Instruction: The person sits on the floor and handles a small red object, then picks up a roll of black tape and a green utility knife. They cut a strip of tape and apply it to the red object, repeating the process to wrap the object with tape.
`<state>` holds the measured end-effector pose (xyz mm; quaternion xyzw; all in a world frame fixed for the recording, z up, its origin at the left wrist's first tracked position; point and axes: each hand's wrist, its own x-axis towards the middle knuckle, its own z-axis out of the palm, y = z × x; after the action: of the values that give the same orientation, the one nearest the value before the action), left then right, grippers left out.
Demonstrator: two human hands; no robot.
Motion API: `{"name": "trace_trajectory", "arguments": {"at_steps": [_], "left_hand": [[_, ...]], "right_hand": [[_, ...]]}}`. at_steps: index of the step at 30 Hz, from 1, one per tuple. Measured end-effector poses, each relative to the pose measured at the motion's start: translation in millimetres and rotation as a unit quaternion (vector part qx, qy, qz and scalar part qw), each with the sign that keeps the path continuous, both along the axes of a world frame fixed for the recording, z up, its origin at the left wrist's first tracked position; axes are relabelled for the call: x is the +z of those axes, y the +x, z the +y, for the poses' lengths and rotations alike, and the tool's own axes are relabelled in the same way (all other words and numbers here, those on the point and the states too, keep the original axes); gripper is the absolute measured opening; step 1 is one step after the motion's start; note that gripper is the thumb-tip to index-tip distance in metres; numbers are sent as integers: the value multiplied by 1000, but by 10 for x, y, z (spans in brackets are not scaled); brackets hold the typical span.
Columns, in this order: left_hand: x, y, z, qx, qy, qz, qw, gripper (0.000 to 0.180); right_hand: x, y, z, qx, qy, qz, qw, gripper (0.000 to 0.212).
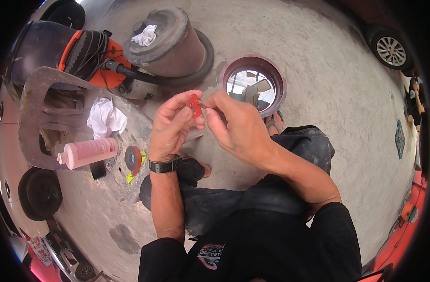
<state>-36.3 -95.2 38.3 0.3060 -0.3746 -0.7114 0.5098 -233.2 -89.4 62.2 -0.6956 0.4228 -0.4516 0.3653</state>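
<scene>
My left hand, with a black watch at its wrist, holds a small flat red piece between thumb and fingers, raised above my lap. My right hand closes thumb and forefinger at the right edge of this piece. A thin dark bit shows at those fingertips, too small to name. To the left of my left hand, a roll of dark tape with a red side lies on a worn grey chair. Beside the roll are a pink bottle, a crumpled white cloth and a dark flat object.
A round maroon bucket holding water stands on the concrete floor ahead. Beyond the chair are an orange and black vacuum cleaner, its hose and a dusty drum. Car wheels show near the edges.
</scene>
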Motion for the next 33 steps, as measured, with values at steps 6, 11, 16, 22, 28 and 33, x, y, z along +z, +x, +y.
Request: {"name": "trace_trajectory", "arguments": {"at_steps": [6, 11, 16, 22, 28, 33], "left_hand": [[-13, -18, -6, -6, -10, 8, 1000, 44], [-12, -6, -4, -8, -13, -24, 1000, 44], [-4, -14, 5, -5, -24, -53, 998, 44], [-54, 26, -7, -16, -11, -15, 1000, 45], [-31, -35, -7, -7, -8, -5, 1000, 45], [-42, -25, -4, -9, -13, -10, 1000, 44]], "right_hand": [[58, -43, -12, 3, 23, 4, 1000, 6], [46, -56, -18, 2, -5, 27, 1000, 6], [59, -95, -39, 23, 16, 39, 999, 6], [67, -112, -57, 37, 68, -10, 997, 6], [27, -105, -57, 15, 36, -2, 999, 7], [31, -91, -44, 18, 38, -1, 999, 7]]}}
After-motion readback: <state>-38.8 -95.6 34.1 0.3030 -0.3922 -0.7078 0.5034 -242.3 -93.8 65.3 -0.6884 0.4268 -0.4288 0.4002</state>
